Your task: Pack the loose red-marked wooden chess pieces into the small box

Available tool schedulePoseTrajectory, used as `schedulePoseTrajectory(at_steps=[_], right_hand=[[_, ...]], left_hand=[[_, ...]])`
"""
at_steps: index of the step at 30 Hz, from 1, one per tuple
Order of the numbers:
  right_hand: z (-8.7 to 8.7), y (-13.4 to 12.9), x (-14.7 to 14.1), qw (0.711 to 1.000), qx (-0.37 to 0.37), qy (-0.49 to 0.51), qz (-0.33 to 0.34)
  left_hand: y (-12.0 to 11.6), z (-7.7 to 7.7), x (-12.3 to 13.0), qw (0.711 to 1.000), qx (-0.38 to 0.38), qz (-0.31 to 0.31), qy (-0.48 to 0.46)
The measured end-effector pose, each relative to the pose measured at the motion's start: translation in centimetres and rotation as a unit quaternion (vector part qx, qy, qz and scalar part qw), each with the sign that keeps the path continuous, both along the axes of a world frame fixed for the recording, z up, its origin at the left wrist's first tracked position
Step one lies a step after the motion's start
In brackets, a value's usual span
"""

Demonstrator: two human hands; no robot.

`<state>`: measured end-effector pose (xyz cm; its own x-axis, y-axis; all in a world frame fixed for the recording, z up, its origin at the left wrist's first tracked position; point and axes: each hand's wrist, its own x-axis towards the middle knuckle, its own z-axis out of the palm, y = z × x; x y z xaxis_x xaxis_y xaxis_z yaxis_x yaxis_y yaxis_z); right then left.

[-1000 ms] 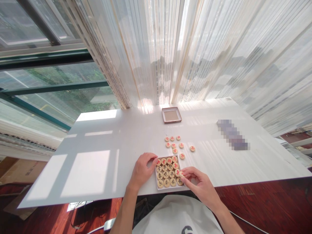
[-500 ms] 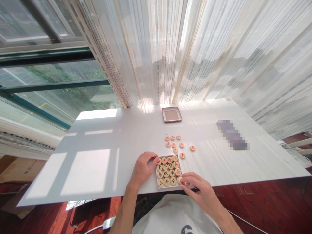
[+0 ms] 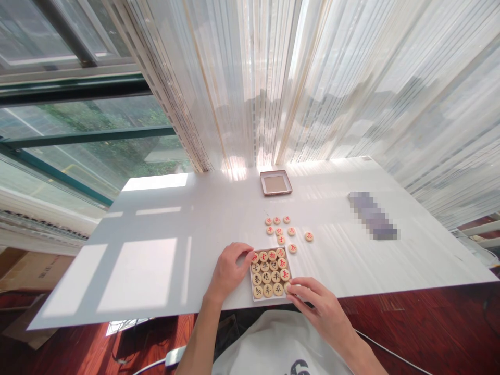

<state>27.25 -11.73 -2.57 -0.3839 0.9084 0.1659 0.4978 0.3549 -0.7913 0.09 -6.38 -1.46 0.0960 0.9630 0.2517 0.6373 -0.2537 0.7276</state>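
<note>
A shallow white box (image 3: 252, 297) near the front edge of the table holds several round wooden pieces in rows, marked with red or black characters. My left hand (image 3: 231, 268) rests at the box's upper left corner, its fingers curled with the fingertips on the rim beside a red-marked piece. At the lower right corner, my right hand (image 3: 315, 299) pinches a round piece (image 3: 288, 288), mostly covered by the fingers. Beyond the box lie several loose red-marked pieces, among them one at the right (image 3: 309, 236) and one near the box corner (image 3: 292, 248).
A shallow tray-like lid (image 3: 276, 194) sits farther back on the white table (image 3: 219, 208). A blurred dark object (image 3: 373, 214) lies at the right. Sheer curtains (image 3: 250, 83) hang behind the table, with a window at the left.
My right hand has shifted very slightly left, with its fingers still on the corner piece. My left hand stays at the box's upper left corner.
</note>
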Motion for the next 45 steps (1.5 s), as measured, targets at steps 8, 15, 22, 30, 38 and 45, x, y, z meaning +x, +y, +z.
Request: schedulePoseTrajectory(at_steps=[8,15,22,30,38,45], right_hand=[[-0.5,-0.3,-0.2,0.999,0.032,-0.005,0.008],[-0.3,0.9,0.7,0.994,0.044,0.003,-0.1],[0.3,8.5,4.1,0.966,0.092,-0.113,-0.212],[0.3,11.1,5.4,0.98,0.031,-0.146,-0.131],[0.8,10.1,4.9,0.989,0.08,-0.062,-0.106],[2.1,7.7,2.1,0.994,0.093,0.005,-0.059]], left_hand=[[0.0,0.0,0.0,1.0,0.002,0.001,0.002],[0.0,-0.2,0.0,1.0,0.003,0.0,0.001],[0.1,-0.3,-0.1,1.0,0.003,-0.003,0.0],[0.1,-0.3,-0.1,1.0,0.001,-0.002,-0.003],[0.1,-0.6,-0.2,0.999,0.012,0.0,-0.029],[-0.5,0.1,0.2,0.994,0.075,0.024,-0.072]])
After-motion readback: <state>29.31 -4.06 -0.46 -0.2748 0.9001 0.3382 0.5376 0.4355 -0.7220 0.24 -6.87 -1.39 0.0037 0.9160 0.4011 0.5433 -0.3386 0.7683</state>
